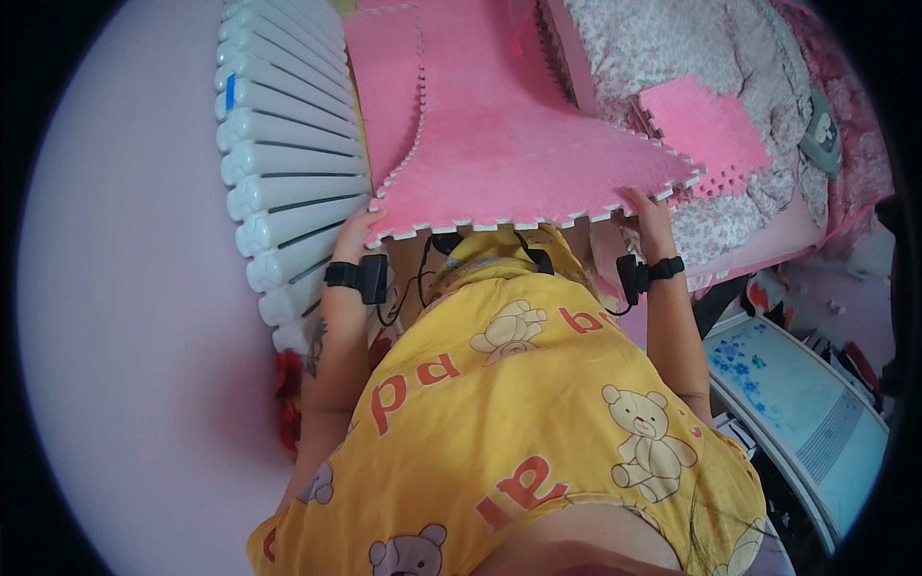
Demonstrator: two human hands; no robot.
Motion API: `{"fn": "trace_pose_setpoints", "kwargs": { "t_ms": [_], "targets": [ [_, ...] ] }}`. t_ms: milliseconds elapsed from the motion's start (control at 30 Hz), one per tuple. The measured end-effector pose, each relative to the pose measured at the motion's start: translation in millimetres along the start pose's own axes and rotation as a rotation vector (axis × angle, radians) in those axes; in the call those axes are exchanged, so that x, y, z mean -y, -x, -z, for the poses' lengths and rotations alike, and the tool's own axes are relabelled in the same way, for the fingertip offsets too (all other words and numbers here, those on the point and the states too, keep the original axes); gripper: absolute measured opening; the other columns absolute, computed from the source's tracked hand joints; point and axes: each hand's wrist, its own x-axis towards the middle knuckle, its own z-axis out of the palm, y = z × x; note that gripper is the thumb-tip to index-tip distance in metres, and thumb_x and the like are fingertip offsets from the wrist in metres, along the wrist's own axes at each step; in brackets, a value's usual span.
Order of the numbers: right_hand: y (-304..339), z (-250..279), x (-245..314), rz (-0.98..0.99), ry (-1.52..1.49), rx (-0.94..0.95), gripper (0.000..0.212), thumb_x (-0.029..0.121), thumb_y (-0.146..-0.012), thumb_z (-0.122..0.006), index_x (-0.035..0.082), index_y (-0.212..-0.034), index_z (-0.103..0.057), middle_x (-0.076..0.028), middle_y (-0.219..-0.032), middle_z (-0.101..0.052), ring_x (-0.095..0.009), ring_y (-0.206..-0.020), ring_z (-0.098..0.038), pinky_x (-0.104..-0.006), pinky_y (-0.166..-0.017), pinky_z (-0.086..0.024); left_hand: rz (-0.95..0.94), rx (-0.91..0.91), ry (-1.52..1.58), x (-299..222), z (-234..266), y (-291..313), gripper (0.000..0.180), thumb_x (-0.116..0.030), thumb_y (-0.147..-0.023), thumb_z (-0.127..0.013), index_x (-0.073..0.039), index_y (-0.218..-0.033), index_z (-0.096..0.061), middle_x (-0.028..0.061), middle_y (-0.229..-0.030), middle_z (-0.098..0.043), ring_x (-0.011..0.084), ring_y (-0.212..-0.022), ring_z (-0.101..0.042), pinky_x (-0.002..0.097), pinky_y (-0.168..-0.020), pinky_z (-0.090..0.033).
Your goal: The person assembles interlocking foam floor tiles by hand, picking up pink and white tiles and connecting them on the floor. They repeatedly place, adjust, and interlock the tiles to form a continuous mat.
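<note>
A pink foam floor mat (pixel 538 168) with white-edged interlocking teeth stretches out in front of me, its near edge raised above the floor. My left hand (pixel 357 233) is closed on the mat's near left corner, beside the radiator. At the near right corner my right hand (pixel 650 213) grips the same edge, thumb on top. The fingers beneath the mat are hidden on both hands. Each wrist wears a black strap with a small box.
A white ribbed radiator (pixel 288 144) runs along the left wall. To the right is a bed with a floral cover (pixel 672 43), and another pink mat piece (pixel 701 130) lies on it. A white cabinet with blue flowers (pixel 797 384) stands at the lower right.
</note>
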Motion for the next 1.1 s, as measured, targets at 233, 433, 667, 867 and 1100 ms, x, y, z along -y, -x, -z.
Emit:
{"fn": "trace_pose_setpoints", "kwargs": {
  "t_ms": [233,433,667,867,1100],
  "targets": [
    [-69.3,2.2,36.9,-0.063,-0.121,0.13,0.031,0.019,-0.089,-0.057,0.0,-0.113,-0.054,-0.011,-0.109,-0.058,-0.024,-0.085,-0.062,-0.0375,-0.071,-0.057,0.077,-0.049,0.164,-87.9,-46.9,-13.7,0.043,-0.016,-0.086,-0.056,-0.005,-0.128,-0.048,0.0057,-0.108,-0.06,0.0164,-0.089,-0.059,0.0297,-0.07,-0.049],
    [-201.3,1.0,66.8,-0.153,0.01,0.209,0.041,0.03,-0.092,-0.05,-0.001,-0.119,-0.051,-0.013,-0.109,-0.06,-0.027,-0.086,-0.066,-0.0374,-0.072,-0.056,0.142,-0.139,0.198,-128.8,-73.5,-107.4,0.046,-0.015,-0.085,-0.057,-0.002,-0.127,-0.048,0.013,-0.107,-0.063,0.0234,-0.087,-0.064,0.0285,-0.069,-0.049],
    [-333.0,-41.1,68.8,-0.346,0.141,0.306,0.055,0.048,-0.096,-0.038,0.0,-0.119,-0.052,-0.014,-0.103,-0.066,-0.028,-0.089,-0.067,-0.0379,-0.076,-0.055,0.259,-0.222,0.209,-152.6,-65.9,-241.1,0.037,-0.017,-0.09,-0.047,0.005,-0.12,-0.052,0.0193,-0.11,-0.063,0.0289,-0.097,-0.064,0.0307,-0.078,-0.053],
    [-433.9,-88.4,26.1,-0.457,0.172,0.194,0.058,0.053,-0.097,-0.03,0.001,-0.09,-0.056,-0.013,-0.097,-0.067,-0.027,-0.09,-0.067,-0.0406,-0.08,-0.05,0.228,-0.426,0.171,-135.8,-47.2,-364.8,0.04,-0.03,-0.095,-0.042,0.003,-0.116,-0.053,0.0208,-0.103,-0.063,0.0313,-0.092,-0.066,0.0362,-0.07,-0.055],
    [-535.4,-127.3,-79.0,-0.517,0.378,0.12,0.062,0.056,-0.091,-0.036,-0.002,-0.094,-0.059,-0.012,-0.083,-0.069,-0.027,-0.075,-0.069,-0.039,-0.066,-0.049,0.406,-0.354,-0.044,-50.8,14.7,-521.7,0.065,-0.055,-0.093,-0.039,0.005,-0.117,-0.047,0.0226,-0.094,-0.063,0.033,-0.079,-0.066,0.042,-0.067,-0.056]
  ]
}}
